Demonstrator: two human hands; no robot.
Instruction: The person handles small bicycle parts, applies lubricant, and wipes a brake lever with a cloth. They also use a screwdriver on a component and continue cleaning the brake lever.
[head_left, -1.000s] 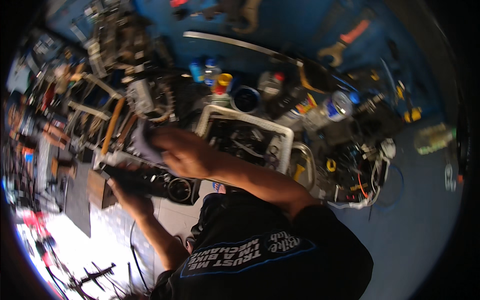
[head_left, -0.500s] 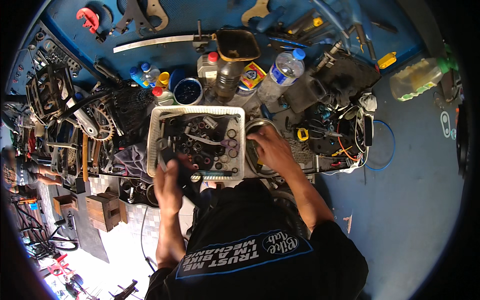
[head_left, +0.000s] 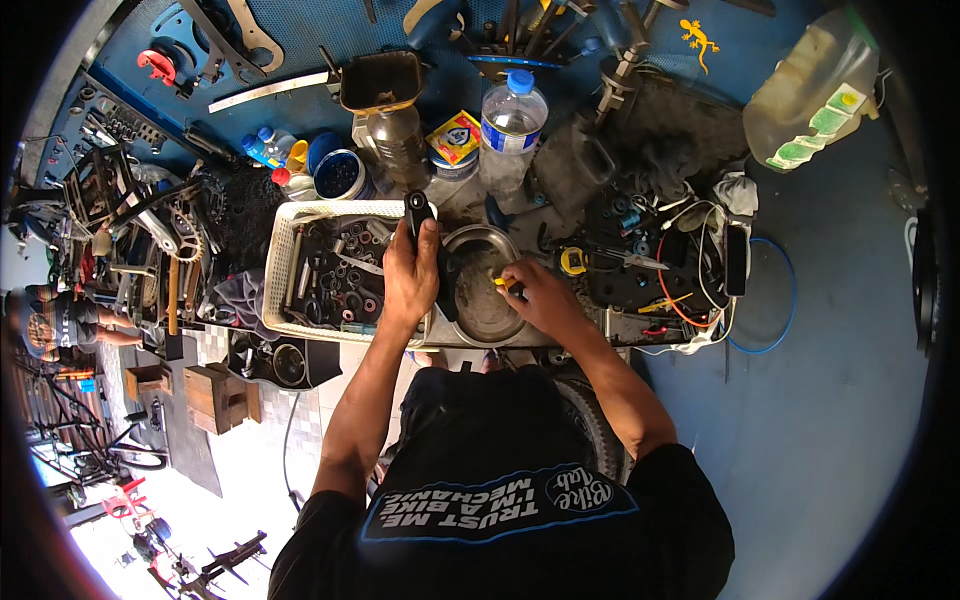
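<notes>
My left hand is closed around a black crank arm, whose end with a round hole points away from me. Another black part of it shows to the right of my fingers. This hand is above the right side of a white plastic basket full of small metal parts and rings. Over a round metal bowl, my right hand pinches a small yellow-and-black tool; its exact kind is mostly hidden by the fingers.
Behind the basket stand a clear bottle with a blue cap, a dark bottle and an open tub. Right of the bowl lie a yellow tape measure, scissors and cables. Bike parts crowd the left.
My left hand has moved right and away from me with the crank arm, from the basket's left side. My right hand has left the bowl's rim and now shows the yellow-and-black tool.
</notes>
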